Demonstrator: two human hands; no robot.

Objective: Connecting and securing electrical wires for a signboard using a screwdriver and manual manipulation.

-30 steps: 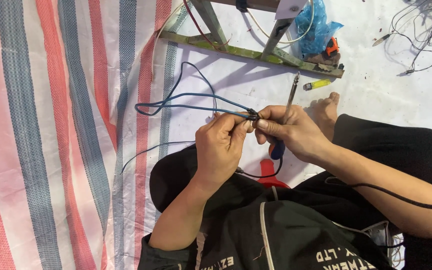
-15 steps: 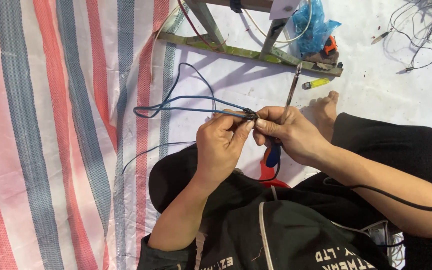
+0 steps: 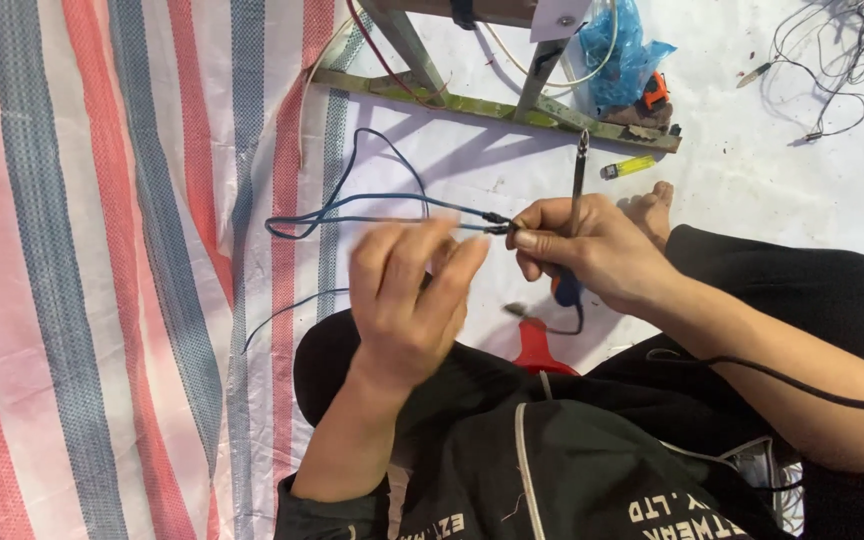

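Observation:
My right hand (image 3: 592,250) pinches the black end of a thin blue wire (image 3: 372,210) at its fingertips and also holds a soldering iron (image 3: 578,180), whose metal shaft points up and whose blue handle shows below the palm. The blue wire loops away to the left over the white sheet. My left hand (image 3: 407,300) hovers just left of the wire end, blurred, fingers spread, holding nothing. A red tool (image 3: 537,345) lies under my hands by my lap.
A striped red, blue and white tarp (image 3: 102,280) covers the ground. A green metal frame (image 3: 492,105) stands at the top, with a blue plastic bag (image 3: 622,55), a yellow lighter (image 3: 630,167) and tangled wires (image 3: 832,60) nearby. My bare foot (image 3: 657,205) rests beside the right hand.
My left hand has let go of the wire end and pulled back toward me with fingers open. My right hand still holds the wire and the soldering iron.

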